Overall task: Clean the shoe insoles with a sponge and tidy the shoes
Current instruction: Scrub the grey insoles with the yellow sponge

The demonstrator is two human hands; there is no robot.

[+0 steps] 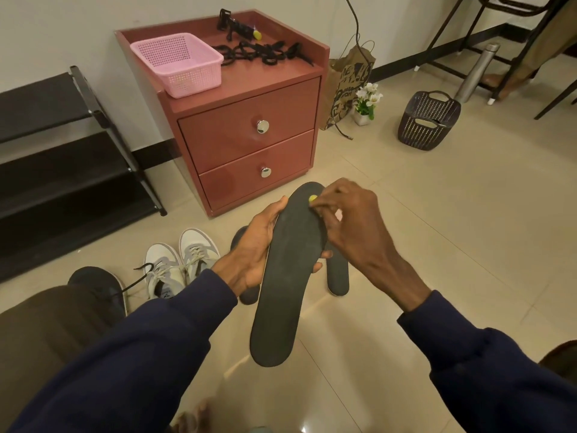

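My left hand [256, 245] grips a dark grey insole [287, 276] by its left edge and holds it above the floor, toe end pointing away. My right hand [352, 223] pinches a small yellow sponge piece [312, 199] against the insole's toe end. Two more dark insoles lie on the floor behind it, one [338, 276] to the right and one [248, 295] mostly hidden by my left hand. A pair of white-and-grey sneakers [179, 264] stands on the floor to the left, with a black shoe [96, 282] beside it.
A red two-drawer nightstand [249, 132] ahead carries a pink basket [178, 62] and black laces [262, 53]. A black shoe rack [62, 151] stands at the left wall. A paper bag [346, 85], small flower pot [367, 103], dark basket [427, 120] and metal bottle [476, 73] sit to the right.
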